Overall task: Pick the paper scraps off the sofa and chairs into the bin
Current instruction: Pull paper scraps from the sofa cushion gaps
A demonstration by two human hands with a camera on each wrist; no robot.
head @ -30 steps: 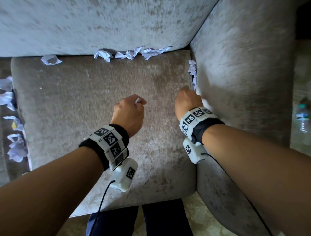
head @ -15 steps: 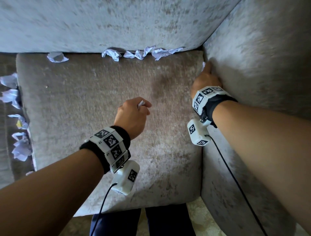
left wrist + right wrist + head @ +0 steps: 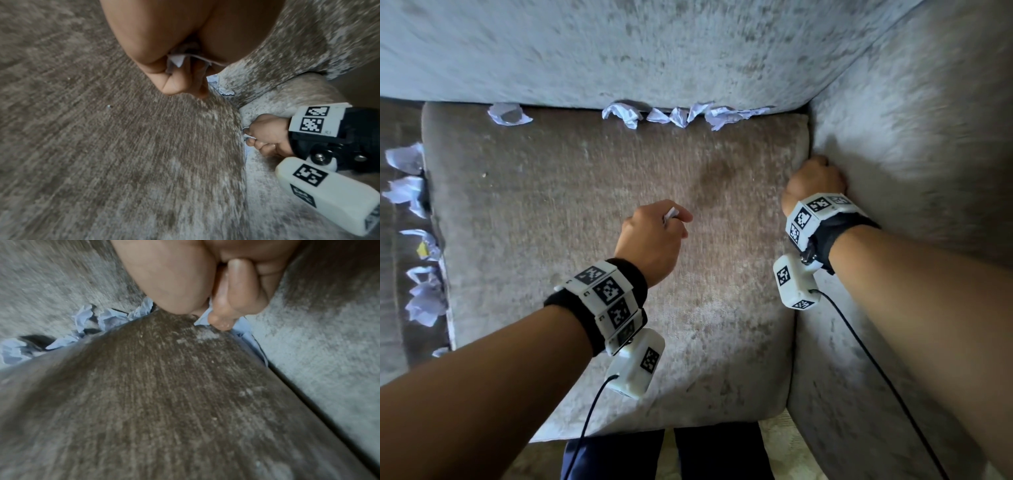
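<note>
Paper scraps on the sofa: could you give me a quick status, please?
Left hand grips collected scraps. Right hand pinches scrap in armrest gap. More scraps along backrest. No bin visible.

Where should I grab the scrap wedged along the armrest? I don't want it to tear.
Take the scrap by the upper edge that stands out of the gap between seat cushion and armrest, coming from above with a pinch, as the right hand does. The rest lies flat in the crease, so lifting straight up along it probably avoids tearing.

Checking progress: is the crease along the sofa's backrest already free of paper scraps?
No, several crumpled paper scraps still lie along the backrest crease.
</note>
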